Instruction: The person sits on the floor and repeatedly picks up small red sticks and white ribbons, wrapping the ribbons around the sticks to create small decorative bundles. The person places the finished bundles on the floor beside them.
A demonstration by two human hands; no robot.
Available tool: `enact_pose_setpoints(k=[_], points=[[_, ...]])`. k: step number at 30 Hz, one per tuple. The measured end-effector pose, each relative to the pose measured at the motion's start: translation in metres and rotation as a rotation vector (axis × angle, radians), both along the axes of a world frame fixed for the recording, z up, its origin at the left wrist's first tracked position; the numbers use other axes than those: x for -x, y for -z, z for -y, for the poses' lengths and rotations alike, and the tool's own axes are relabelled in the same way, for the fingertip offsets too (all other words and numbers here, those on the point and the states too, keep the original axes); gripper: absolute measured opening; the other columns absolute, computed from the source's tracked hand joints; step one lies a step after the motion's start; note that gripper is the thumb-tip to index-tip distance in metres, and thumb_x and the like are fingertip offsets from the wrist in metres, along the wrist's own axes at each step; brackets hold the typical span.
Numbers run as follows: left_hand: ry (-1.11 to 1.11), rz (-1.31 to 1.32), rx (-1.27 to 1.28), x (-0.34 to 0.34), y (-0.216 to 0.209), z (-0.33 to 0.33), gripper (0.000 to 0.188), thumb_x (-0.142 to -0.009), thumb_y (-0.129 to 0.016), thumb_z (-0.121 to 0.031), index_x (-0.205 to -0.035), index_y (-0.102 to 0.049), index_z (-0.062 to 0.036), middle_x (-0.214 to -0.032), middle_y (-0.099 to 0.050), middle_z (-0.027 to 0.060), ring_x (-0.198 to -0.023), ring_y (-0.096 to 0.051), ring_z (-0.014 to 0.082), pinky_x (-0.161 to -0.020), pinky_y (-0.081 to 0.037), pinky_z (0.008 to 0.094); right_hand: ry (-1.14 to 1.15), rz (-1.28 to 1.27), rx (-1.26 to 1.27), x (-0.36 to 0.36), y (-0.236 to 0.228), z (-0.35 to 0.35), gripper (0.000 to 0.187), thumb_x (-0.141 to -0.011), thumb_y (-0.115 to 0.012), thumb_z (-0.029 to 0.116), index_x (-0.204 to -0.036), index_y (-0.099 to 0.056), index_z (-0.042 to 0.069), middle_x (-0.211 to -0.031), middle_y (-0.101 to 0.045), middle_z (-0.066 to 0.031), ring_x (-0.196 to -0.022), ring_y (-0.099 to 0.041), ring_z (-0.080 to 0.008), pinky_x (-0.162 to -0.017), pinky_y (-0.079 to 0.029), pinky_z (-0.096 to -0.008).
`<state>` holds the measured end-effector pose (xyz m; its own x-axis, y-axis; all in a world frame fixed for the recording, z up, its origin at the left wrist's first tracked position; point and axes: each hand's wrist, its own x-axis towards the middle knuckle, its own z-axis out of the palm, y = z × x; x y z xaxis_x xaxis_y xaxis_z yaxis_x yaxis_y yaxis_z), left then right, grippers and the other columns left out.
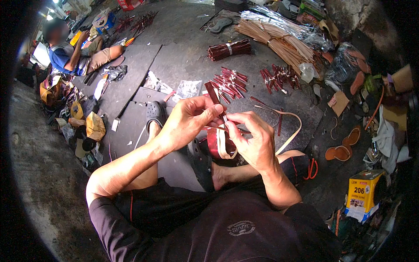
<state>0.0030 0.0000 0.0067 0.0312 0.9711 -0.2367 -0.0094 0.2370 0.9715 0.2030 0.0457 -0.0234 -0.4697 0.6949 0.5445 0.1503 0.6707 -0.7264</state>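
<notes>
The left hand (192,118) pinches a flat, dark reddish-brown strip (211,92) between thumb and fingers, above the dark grey floor sheet (183,63) and in front of the person's chest; the strip's upper end slants up and to the left past the fingers. The right hand (254,134) has its thumb and forefinger pressed together at the strip's lower end, by a small pale piece; whether they grip the strip, that piece or both, I cannot tell. Beneath the hands, between the feet, lies a glossy dark red piece with a cream band (214,140), and a long, thin cream strap (293,133) curves away on the right. Beyond the hands lie two loose piles of short, dark red knotted strips (229,83), with a white-banded dark red bundle (230,50) farther off. Toward the sheet's far right edge rests a thick bundle of long tan strips (277,41), beside long silvery strips (283,24). Near the sheet's left edge, a co-worker (65,56) sits on the floor.
</notes>
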Motion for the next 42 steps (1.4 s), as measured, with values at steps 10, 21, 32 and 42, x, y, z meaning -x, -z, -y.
enact_pose_setpoints(k=[10, 21, 32, 42], points=[[-0.213, -0.134, -0.232, 0.011, -0.012, -0.003, 0.011, -0.095, -0.068, -0.008, -0.102, -0.065, -0.0005, -0.095, -0.072, 0.0047, -0.091, -0.068, 0.0099, -0.082, -0.053, 0.0253, 0.100, -0.122, 0.503, -0.016, 0.013, -0.008, 0.015, -0.095, -0.069, 0.013, -0.103, -0.066, 0.001, -0.085, -0.071, -0.0067, -0.074, -0.067, -0.0109, -0.063, -0.052, -0.0271], [-0.136, -0.516, -0.241, -0.019, -0.010, 0.008, 0.025, -0.091, -0.072, -0.015, -0.106, -0.064, 0.0035, -0.095, -0.075, 0.0163, -0.088, -0.073, 0.0212, -0.079, -0.056, 0.0347, 0.390, -0.181, -0.020, 0.003, 0.024, -0.005, 0.019, -0.084, -0.077, 0.003, -0.100, -0.066, 0.002, -0.090, -0.073, -0.0133, -0.080, -0.074, -0.0253, -0.070, -0.058, -0.0341], [-0.133, -0.390, -0.164, -0.009, -0.007, 0.006, 0.027, -0.097, -0.065, -0.018, -0.113, -0.062, 0.0042, -0.096, -0.072, 0.0098, -0.093, -0.067, 0.0171, -0.086, -0.053, 0.0324, 0.221, -0.336, 0.296, 0.000, 0.030, -0.005, 0.016, -0.094, -0.067, 0.006, -0.108, -0.063, 0.000, -0.093, -0.072, -0.0135, -0.083, -0.073, -0.0224, -0.073, -0.059, -0.0331], [-0.156, 0.022, -0.140, -0.001, -0.012, -0.001, 0.034, -0.096, -0.069, -0.019, -0.124, -0.062, 0.0003, -0.103, -0.071, 0.0071, -0.096, -0.066, 0.0135, -0.091, -0.055, 0.0312, -0.117, -0.511, 0.952, -0.012, 0.014, -0.004, 0.021, -0.100, -0.061, 0.015, -0.114, -0.060, 0.000, -0.093, -0.071, -0.0143, -0.082, -0.072, -0.0200, -0.078, -0.060, -0.0326]])
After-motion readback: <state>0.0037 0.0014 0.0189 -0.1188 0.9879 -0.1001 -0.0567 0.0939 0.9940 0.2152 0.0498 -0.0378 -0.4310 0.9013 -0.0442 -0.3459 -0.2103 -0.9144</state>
